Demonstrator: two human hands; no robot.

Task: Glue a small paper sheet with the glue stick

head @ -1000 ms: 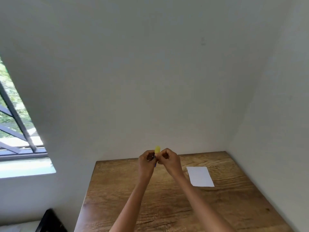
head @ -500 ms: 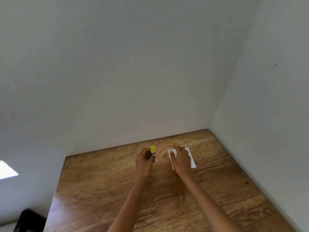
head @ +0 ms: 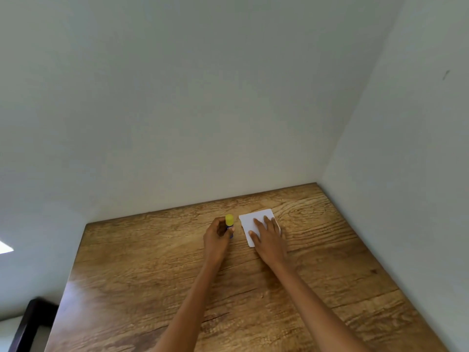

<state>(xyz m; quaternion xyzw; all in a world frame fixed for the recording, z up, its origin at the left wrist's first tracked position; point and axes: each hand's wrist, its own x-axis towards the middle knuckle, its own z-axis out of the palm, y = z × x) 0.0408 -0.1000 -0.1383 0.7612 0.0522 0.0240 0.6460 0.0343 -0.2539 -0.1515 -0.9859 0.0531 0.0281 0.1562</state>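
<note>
A small white paper sheet (head: 250, 219) lies flat on the wooden table (head: 152, 262), near its far edge. My right hand (head: 267, 237) rests palm-down on the sheet with fingers spread, covering its right half. Just left of the paper, my left hand (head: 215, 237) is closed around a glue stick (head: 229, 224) with a blue body and a yellow end. The stick stands upright, yellow end up, a short gap from the sheet's left edge.
White walls meet the table at the back and along the right side, forming a corner (head: 318, 182). A dark chair or frame (head: 28, 323) shows past the table's left edge.
Both hands came down from mid-air, where they held the glue stick together. The right hand moved onto the paper and flattened on it. The view tilted down and right.
</note>
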